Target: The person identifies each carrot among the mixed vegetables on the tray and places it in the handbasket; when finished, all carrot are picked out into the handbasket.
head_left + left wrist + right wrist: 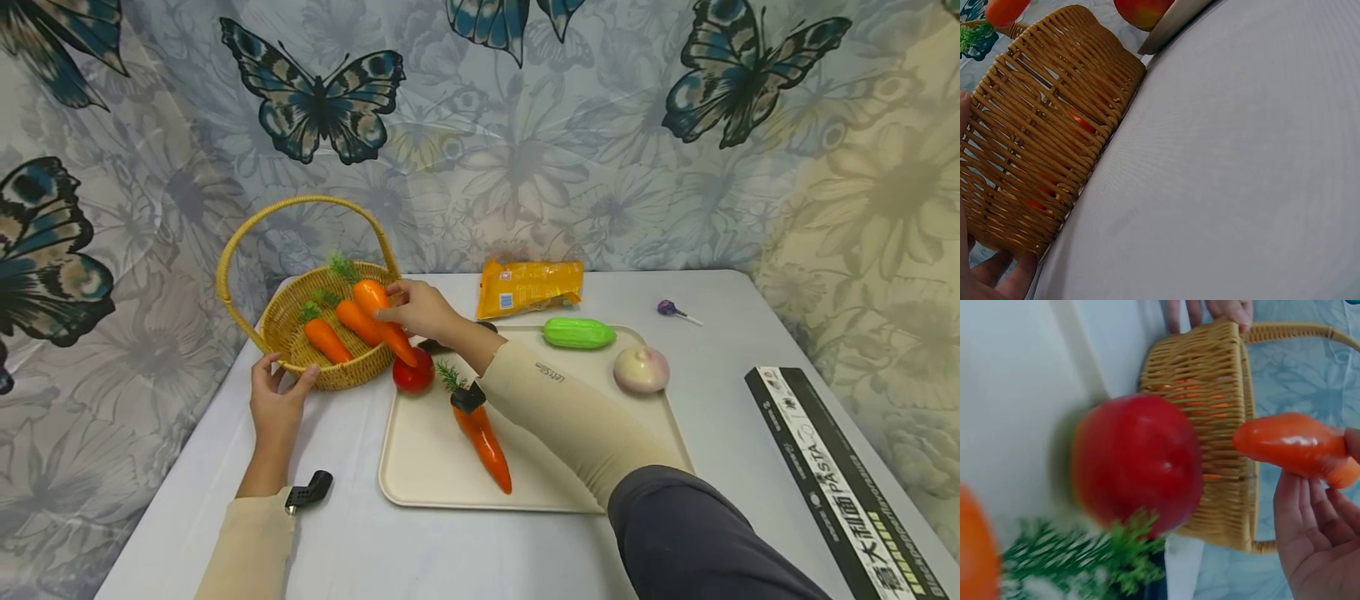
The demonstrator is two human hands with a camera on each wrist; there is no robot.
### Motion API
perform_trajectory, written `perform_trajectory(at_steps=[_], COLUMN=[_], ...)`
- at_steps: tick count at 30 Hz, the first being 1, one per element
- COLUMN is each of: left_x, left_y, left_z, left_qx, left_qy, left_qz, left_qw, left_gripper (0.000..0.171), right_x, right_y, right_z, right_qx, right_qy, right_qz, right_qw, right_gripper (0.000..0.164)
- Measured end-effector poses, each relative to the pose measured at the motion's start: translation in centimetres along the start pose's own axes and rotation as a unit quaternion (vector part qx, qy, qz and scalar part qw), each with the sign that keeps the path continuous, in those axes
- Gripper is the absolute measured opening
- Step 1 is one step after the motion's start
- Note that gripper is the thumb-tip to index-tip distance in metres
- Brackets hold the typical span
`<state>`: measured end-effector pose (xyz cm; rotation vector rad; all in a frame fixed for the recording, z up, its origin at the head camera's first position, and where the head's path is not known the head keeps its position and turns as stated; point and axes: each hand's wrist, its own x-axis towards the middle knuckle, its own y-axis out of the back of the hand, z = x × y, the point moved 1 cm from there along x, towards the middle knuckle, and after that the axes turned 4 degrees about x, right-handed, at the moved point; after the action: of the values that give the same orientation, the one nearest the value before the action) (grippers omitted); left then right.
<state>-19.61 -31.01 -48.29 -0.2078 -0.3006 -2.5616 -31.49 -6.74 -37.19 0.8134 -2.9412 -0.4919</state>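
Note:
My right hand (429, 313) pinches an orange carrot (384, 323) over the right rim of a wicker basket (360, 372). The carrot is tilted, its tip pointing down toward the red tomato (413, 374); in the right wrist view, the carrot (1291, 440) is between thumb and fingers. Inside the basket lie two more carrots (327, 340) with green tops. My left hand (277, 404) holds the basket's near left side; its fingers (1017, 278) curl at the wicker in the left wrist view.
A beige tray (420, 492) carries the tomato, another carrot (483, 446), a green cucumber-like vegetable (578, 332), an onion (641, 369) and a dark item partly behind my right arm. Beyond are a yellow packet (531, 287) and a lollipop (667, 307). A black pasta box (840, 483) lies right.

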Motion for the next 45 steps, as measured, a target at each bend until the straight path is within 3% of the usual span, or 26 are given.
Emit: perform_trajectory(at_steps=[10, 14, 21, 28, 35, 45], left_x=[-0.8, -0.1, 0.9, 1.3, 0.9, 0.4], left_y=[0.1, 0.1, 0.1, 0.0, -0.2, -0.1], left_z=[3.0, 2.2, 0.5, 0.2, 0.2, -0.1], left_qx=[0.001, -0.006, -0.008, -0.007, -0.005, -0.005], left_qy=[0.006, 0.008, -0.002, -0.001, 0.008, 0.001], left_qz=[-0.003, -0.001, 0.0, 0.002, -0.001, 0.007], left_qw=[1.0, 1.0, 1.0, 1.0, 1.0, 1.0], left_gripper=[0.064, 0.068, 0.068, 0.069, 0.071, 0.071], right_x=[3.2, 4.3, 6.0, 7.1, 7.4, 8.3], right_y=[-1.7, -2.6, -3.9, -5.0, -5.9, -7.0], right_z=[-2.4, -2.5, -1.3, -0.4, 0.4, 0.9], right_qx=[0.059, 0.058, 0.052, -0.024, -0.068, -0.199], right_qy=[0.02, 0.029, 0.007, -0.013, -0.027, -0.007], right_qz=[0.024, 0.036, 0.044, 0.041, 0.051, 0.054], right_qw=[0.998, 0.997, 0.998, 0.999, 0.996, 0.978], right_gripper=[0.053, 0.051, 0.052, 0.05, 0.051, 0.048])
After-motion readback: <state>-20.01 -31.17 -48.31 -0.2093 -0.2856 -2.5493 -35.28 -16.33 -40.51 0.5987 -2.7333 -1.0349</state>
